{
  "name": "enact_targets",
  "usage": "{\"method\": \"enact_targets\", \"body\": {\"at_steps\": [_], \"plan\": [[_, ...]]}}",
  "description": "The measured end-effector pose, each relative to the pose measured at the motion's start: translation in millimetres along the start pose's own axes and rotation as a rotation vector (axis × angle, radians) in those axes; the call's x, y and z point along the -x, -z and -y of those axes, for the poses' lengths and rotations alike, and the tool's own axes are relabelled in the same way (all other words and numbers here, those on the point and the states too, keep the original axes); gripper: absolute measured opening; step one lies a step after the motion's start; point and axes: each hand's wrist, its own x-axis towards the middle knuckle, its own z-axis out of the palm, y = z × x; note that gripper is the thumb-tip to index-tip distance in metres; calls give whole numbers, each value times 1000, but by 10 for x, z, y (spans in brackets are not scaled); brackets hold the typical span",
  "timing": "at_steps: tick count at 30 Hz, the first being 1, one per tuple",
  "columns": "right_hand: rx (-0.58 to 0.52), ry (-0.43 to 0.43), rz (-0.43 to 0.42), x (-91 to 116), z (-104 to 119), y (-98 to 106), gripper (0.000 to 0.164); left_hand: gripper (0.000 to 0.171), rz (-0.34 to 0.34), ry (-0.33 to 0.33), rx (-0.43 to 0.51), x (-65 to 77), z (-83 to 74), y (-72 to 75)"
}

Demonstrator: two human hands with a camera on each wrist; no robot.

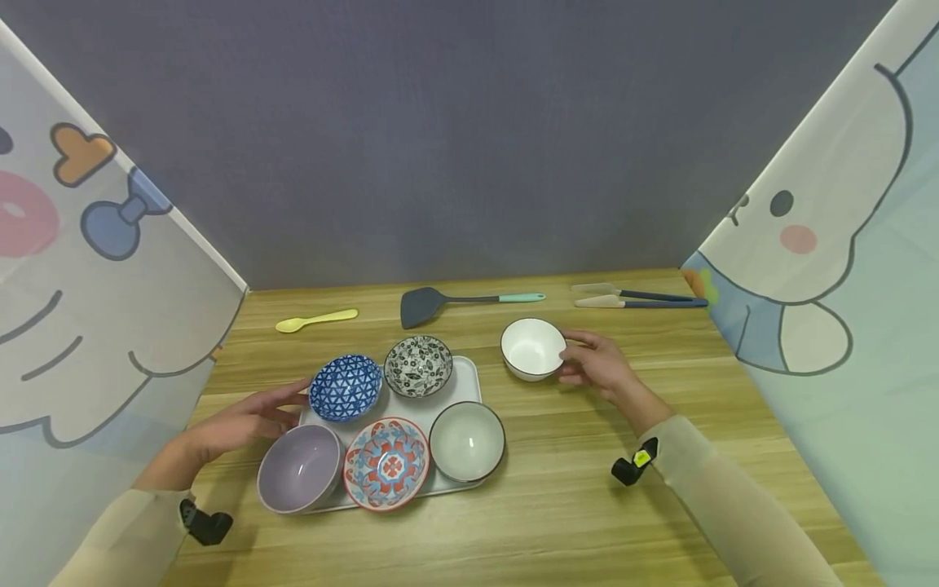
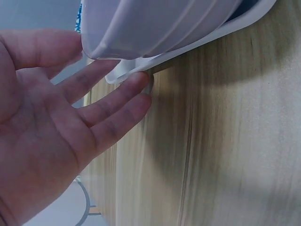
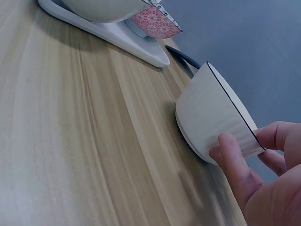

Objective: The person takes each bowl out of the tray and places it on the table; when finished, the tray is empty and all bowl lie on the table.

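My right hand (image 1: 596, 364) pinches the rim of a white bowl with a dark edge (image 1: 530, 346), thumb and fingers on either side. In the right wrist view that white bowl (image 3: 207, 110) stands close over the wood. My left hand (image 1: 253, 417) reaches toward the left end of a white tray (image 1: 465, 381), its extended fingertips at the tray's edge under the purple bowl (image 2: 160, 23). On the tray sit a blue patterned bowl (image 1: 346, 388), a black-and-white floral bowl (image 1: 418, 367), a red-and-blue patterned bowl (image 1: 386, 465) and a pale grey bowl (image 1: 467, 442).
Behind the bowls lie a yellow spoon (image 1: 317, 320), a dark spatula with a mint handle (image 1: 469, 299) and tongs with pale tips (image 1: 638, 302). A grey panel (image 1: 469, 147) rises at the table's back. Printed cartoon panels flank both sides.
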Motion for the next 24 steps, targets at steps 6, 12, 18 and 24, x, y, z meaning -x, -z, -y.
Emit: {"method": "enact_targets", "body": {"at_steps": [6, 12, 18, 24], "plan": [[-8, -8, -4, -17, -60, 3, 62, 84, -50, -29, 33, 64, 28, -11], [60, 22, 28, -6, -87, 32, 63, 86, -137, -3, 80, 118, 68, -50], [331, 145, 7, 27, 54, 54, 64, 83, -228, 62, 123, 66, 186, -81], [552, 305, -13, 76, 366, -8, 59, 78, -293, 109, 101, -23, 243, -90]]}}
